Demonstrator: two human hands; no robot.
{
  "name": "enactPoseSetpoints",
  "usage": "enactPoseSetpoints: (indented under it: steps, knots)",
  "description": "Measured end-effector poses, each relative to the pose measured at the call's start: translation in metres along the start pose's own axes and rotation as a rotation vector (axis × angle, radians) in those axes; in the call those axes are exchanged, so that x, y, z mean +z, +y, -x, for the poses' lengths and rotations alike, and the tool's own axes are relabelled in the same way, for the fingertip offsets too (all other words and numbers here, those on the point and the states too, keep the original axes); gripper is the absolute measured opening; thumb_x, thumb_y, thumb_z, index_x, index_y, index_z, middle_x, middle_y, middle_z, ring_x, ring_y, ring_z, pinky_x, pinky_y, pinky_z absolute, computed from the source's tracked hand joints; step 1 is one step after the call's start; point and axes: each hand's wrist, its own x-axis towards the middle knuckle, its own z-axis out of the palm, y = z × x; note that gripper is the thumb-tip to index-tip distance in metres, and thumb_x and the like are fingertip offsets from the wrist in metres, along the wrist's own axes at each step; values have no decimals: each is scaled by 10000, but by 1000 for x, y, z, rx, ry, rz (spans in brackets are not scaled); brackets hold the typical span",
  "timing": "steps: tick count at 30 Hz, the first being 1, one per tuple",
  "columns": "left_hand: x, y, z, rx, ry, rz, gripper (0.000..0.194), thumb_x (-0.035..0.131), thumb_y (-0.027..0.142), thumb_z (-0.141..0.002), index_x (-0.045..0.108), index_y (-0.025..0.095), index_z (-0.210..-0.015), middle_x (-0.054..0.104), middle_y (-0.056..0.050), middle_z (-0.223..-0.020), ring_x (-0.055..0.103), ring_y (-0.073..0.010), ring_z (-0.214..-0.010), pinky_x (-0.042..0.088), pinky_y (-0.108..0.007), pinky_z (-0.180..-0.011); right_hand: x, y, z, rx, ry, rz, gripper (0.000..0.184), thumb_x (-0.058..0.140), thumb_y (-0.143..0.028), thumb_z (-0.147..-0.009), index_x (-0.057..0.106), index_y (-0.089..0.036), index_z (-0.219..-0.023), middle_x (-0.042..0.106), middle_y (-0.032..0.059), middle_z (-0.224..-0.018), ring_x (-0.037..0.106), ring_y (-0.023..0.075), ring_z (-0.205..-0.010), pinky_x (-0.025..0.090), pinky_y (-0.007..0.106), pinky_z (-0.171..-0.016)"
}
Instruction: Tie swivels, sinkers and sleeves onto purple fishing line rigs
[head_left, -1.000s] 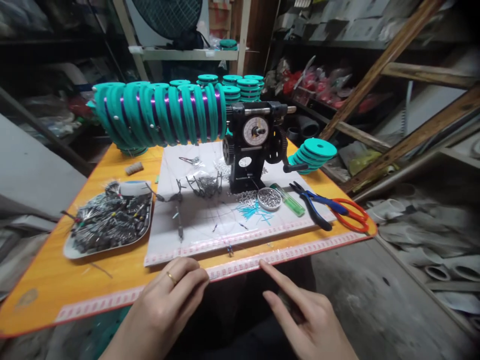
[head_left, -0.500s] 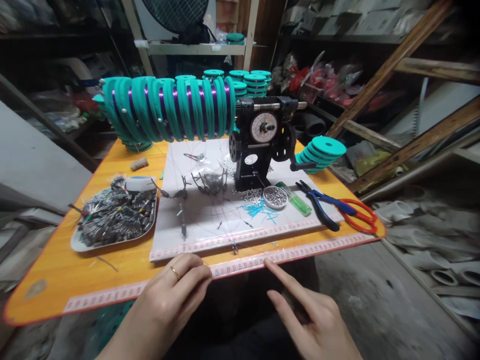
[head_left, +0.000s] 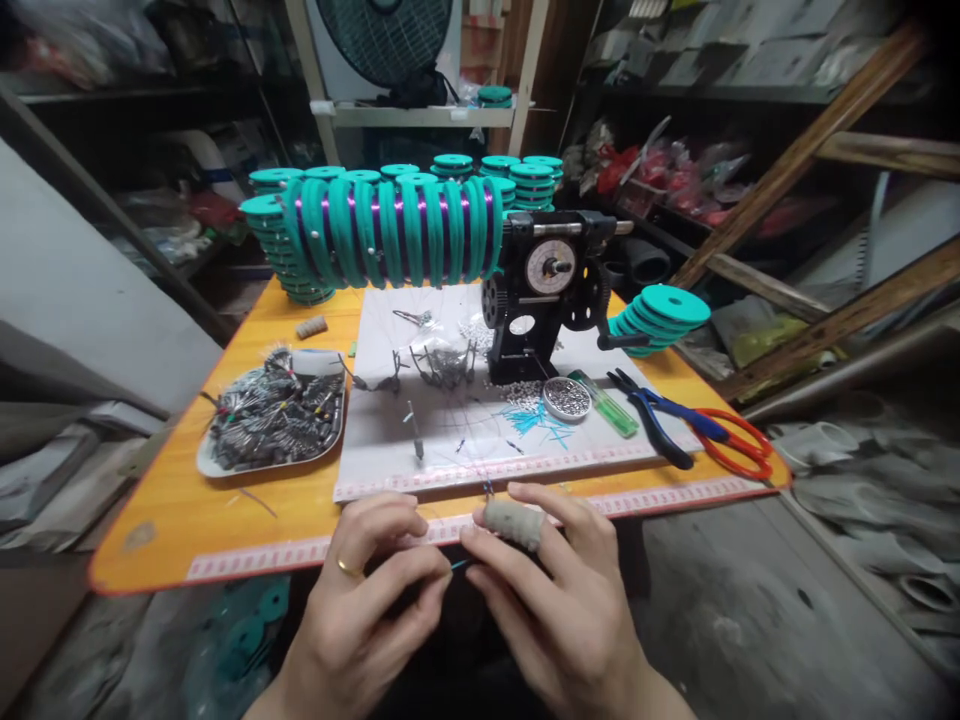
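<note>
I look first at the tray (head_left: pixel 206 464) at the left of the table (head_left: pixel 142 500): it is heaped with dark, wiry pieces. On the white board (head_left: pixel 375 400), a small round dish (head_left: pixel 568 399) is full of silvery bits, with loose ones beside it. Near the middle of the board I see a clear bag (head_left: pixel 446 360) with grey pieces.

My left hand (head_left: pixel 379 590) has thumb and fingers pinched together, closed on one end of a thin teal strip (head_left: pixel 459 565). My right hand (head_left: pixel 559 580) grips a grey roll (head_left: pixel 514 523) between its fingers, over the table's front edge; its thumb is close to the strip's other end, though I cannot tell whether it pinches it.

Behind the board's middle stand the winder (head_left: pixel 551 265) and its row of teal spools (head_left: pixel 390 230). Pliers (head_left: pixel 652 420) and orange-handled scissors (head_left: pixel 750 450) lie at the right.
</note>
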Motion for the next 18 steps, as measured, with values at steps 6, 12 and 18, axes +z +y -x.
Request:
enactPoseSetpoints:
  steps: [6, 12, 18]
  knots:
    - [2, 6, 10, -125, 38, 115, 195, 681, 53, -801, 696, 229, -885, 612, 31, -792, 598, 6, -745, 522, -43, -708, 12, -7, 6, 41, -12, -103, 72, 616, -158, -923, 674, -187, -891, 673, 17, -821, 550, 214, -1002, 348, 364, -928]
    - [26, 21, 25, -915, 49, 824, 206, 758, 376, -762, 702, 181, -796, 746, -23, -909, 643, -37, -561, 514, -88, -417, 18, -13, 22, 32, -28, -108, 131, 569, -58, -885, 636, -169, -902, 667, 45, -848, 534, 232, -992, 343, 375, -923]
    - [46, 27, 43, -1167, 229, 977, 518, 828, 459, -678, 568, 212, -1053, 693, 2, -849, 653, -73, -592, 586, -164, -447, 22, -12, 28, 11, -95, -83, 136, 556, -55, -899, 632, -154, -951, 656, 72, -880, 503, 249, -1045, 334, 389, -941]
